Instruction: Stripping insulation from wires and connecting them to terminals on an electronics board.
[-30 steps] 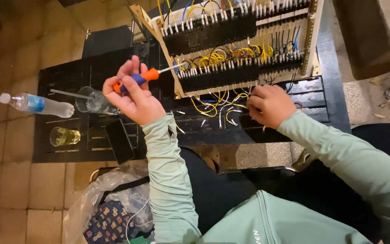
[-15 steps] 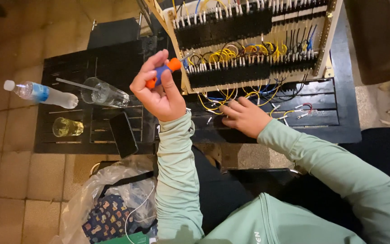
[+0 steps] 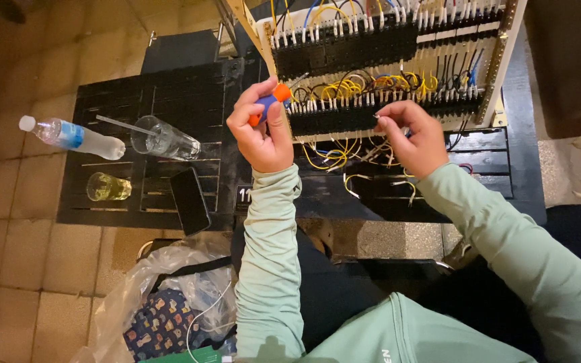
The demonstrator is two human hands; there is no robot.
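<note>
My left hand (image 3: 261,131) grips a screwdriver (image 3: 270,103) with a blue and orange handle, its tip pointing at a wiring panel (image 3: 384,54). The panel stands tilted on a black slatted table (image 3: 169,101) and carries rows of black terminal blocks with yellow, black and blue wires. My right hand (image 3: 415,138) is at the lower terminal row, fingers pinched around thin wires (image 3: 384,151); loose yellow wires hang below it.
On the table's left lie a plastic water bottle (image 3: 72,136), a clear glass with a straw (image 3: 166,140), a small glass of yellowish liquid (image 3: 107,187) and a black phone (image 3: 190,200). A plastic bag with patterned cloth (image 3: 163,309) sits on the tiled floor.
My right hand rose from the loose wires on the table up to the lower terminal row. My left hand, still holding the screwdriver, stays by the panel's left edge.
</note>
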